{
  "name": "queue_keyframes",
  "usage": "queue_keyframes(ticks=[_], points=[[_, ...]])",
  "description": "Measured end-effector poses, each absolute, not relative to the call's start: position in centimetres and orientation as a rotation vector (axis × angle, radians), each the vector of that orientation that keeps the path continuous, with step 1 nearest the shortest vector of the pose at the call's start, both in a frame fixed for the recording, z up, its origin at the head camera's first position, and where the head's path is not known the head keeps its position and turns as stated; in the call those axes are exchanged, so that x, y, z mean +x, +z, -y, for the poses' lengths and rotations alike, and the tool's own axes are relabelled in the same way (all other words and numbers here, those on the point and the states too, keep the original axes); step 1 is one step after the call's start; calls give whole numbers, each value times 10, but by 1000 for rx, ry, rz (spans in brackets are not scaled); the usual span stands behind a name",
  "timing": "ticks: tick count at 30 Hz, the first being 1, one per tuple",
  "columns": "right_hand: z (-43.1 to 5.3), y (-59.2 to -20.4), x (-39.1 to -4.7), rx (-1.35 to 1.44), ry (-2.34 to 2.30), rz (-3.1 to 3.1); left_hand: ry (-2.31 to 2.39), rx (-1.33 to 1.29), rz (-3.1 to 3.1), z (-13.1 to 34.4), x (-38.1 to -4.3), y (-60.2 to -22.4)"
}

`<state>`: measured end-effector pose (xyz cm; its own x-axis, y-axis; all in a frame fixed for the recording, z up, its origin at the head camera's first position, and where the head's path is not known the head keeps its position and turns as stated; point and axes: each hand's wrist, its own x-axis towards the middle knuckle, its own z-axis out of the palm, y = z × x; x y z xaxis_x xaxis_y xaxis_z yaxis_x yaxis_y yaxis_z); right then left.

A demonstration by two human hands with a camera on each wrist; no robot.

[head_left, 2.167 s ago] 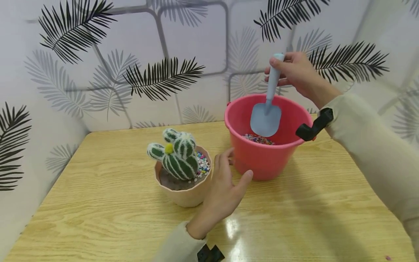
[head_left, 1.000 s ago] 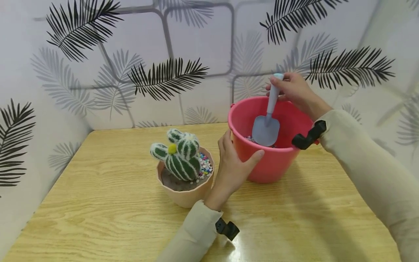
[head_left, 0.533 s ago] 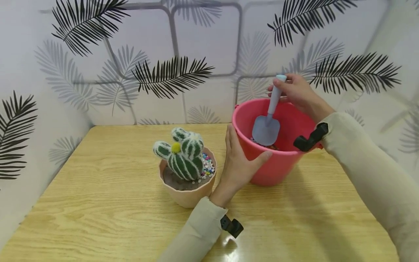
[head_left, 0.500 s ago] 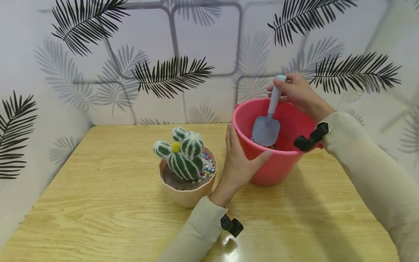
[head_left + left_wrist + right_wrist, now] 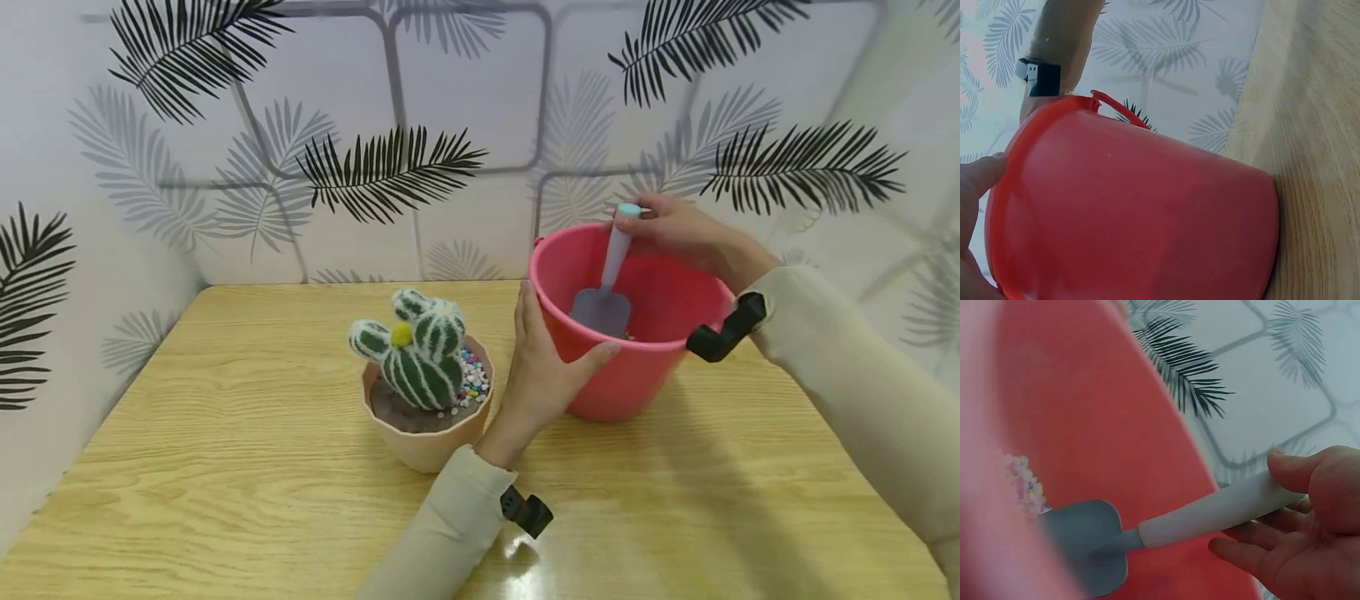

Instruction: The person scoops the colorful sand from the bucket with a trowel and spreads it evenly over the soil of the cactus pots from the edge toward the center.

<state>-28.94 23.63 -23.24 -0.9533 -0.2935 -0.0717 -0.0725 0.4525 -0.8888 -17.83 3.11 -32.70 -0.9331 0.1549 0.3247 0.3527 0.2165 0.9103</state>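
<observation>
A pink bucket (image 5: 622, 375) stands upright on the table, holding small multicoloured beads (image 5: 1029, 484). My right hand (image 5: 678, 233) reaches over the far rim and grips the pale handle of a grey-blue garden trowel (image 5: 602, 312). The trowel's blade is down inside the bucket, close over the beads; the near wall hides its tip. Against the bucket's left side rests my left hand (image 5: 540, 371), fingers straight and spread, thumb at the near rim. In the left wrist view the bucket's outer wall fills most of the picture.
Left of the bucket, a cactus (image 5: 423, 362) in a peach pot (image 5: 423, 450), with colourful pebbles on its soil, stands beside the left wrist. A leaf-patterned wall (image 5: 465, 92) rises behind the wooden table (image 5: 247, 433).
My right hand has lowered the trowel deeper into the bucket. The left hand has moved from beside the pot up to the bucket's left side and rim.
</observation>
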Motion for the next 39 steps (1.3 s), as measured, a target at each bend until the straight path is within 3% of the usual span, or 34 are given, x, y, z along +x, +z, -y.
queue_keyframes(ticks=[16, 39], points=[[-247, -268, -276, -322, -1677, -2623, -1813, -508, 2323, -33, -176, -329], [-244, -266, -275, -533, -1508, -2748, -1712, -533, 2305, -27, -182, -324]])
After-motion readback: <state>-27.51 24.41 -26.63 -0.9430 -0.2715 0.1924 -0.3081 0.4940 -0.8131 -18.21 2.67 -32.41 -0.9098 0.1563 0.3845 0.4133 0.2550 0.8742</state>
